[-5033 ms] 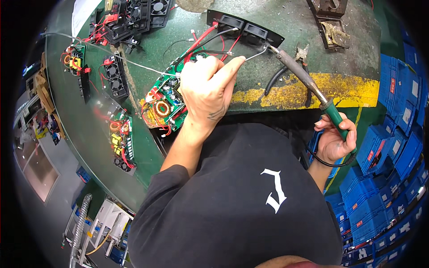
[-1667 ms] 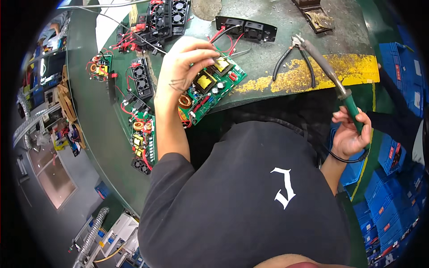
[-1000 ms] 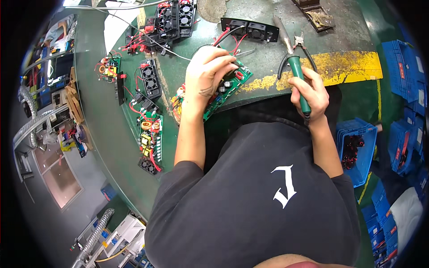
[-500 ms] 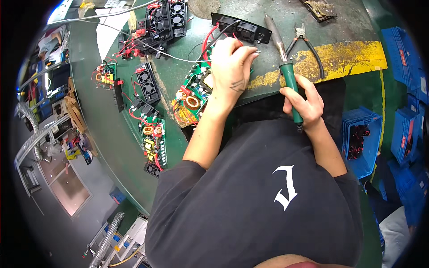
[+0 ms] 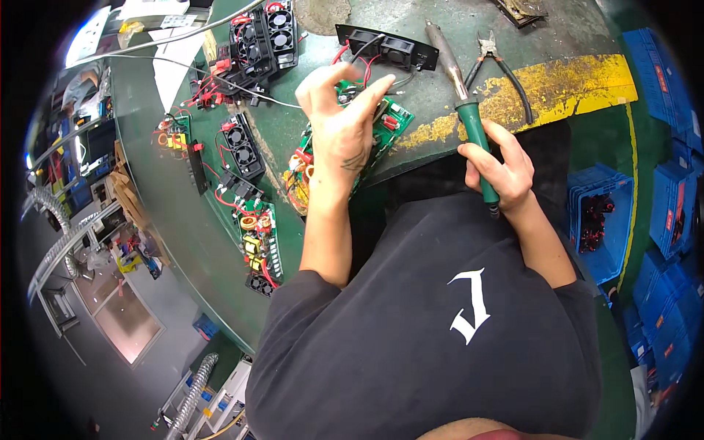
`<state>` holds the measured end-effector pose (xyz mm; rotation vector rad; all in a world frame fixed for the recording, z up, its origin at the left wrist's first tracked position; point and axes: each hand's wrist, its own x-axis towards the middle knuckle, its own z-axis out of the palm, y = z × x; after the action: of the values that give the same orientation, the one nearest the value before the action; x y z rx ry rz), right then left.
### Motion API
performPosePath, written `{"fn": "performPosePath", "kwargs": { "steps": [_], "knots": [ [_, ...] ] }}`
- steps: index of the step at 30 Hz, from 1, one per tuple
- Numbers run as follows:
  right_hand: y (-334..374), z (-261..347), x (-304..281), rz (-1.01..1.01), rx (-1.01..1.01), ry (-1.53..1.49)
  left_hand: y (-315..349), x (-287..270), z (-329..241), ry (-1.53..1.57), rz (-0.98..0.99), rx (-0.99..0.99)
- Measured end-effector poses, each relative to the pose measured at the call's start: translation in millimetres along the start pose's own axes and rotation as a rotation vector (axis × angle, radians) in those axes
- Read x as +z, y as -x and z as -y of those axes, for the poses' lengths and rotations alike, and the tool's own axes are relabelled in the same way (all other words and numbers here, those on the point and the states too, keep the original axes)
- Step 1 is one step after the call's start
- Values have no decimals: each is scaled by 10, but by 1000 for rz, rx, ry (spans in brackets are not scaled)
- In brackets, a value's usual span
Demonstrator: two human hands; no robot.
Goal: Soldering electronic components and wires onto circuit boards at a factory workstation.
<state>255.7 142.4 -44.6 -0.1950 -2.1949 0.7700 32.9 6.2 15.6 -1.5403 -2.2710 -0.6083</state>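
My left hand (image 5: 336, 139) is over a green circuit board (image 5: 396, 123), its thumb and fingers spread, with nothing visible between them. The hand hides the middle of the board. Red and black wires run from the board to a black panel with fans (image 5: 389, 48) just beyond it. In my right hand (image 5: 506, 174), a soldering iron (image 5: 473, 121) is gripped by its green handle; its metal barrel points away over the bench. To the right of the iron lie side cutters (image 5: 506, 70), their dark handles spread.
More fan-and-board assemblies stand on the left, among them paired black fans (image 5: 242, 147) and a narrow board (image 5: 257, 238). A grey cable (image 5: 176, 33) crosses the upper left. Right of the bench's worn yellow edge (image 5: 579, 82) are blue crates (image 5: 600, 220), one holding small dark-and-red parts.
My left hand has moved left, and its pinched fingers have spread apart, uncovering the board's right end. My right hand keeps the soldering iron in nearly the same place.
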Motion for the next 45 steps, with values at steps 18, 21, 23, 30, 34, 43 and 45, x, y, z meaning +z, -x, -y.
{"fn": "performPosePath", "kwargs": {
  "steps": [18, 21, 23, 30, 34, 43, 45],
  "knots": [
    [-13, -8, 2, 6, -35, 28, -134, 231, 159, 137, 82, 292],
    [-5, -10, -10, 11, -25, 8, -97, 235, 178, 270, 155, 244],
    [-13, -20, -10, 19, -16, -17, -94, 256, 201, 252, 167, 261],
    [-10, -21, -12, 7, 1, -32, -103, 268, 45, 161, 168, 165],
    [-22, -19, -32, 19, -2, -39, -158, 298, -70, 72, 118, 152],
    [-42, -40, -26, -7, -38, -17, -40, 464, -20, 351, 64, 80],
    [-44, -17, -37, 4, -12, -38, -43, 447, -7, 384, 78, 27]
  ]
}}
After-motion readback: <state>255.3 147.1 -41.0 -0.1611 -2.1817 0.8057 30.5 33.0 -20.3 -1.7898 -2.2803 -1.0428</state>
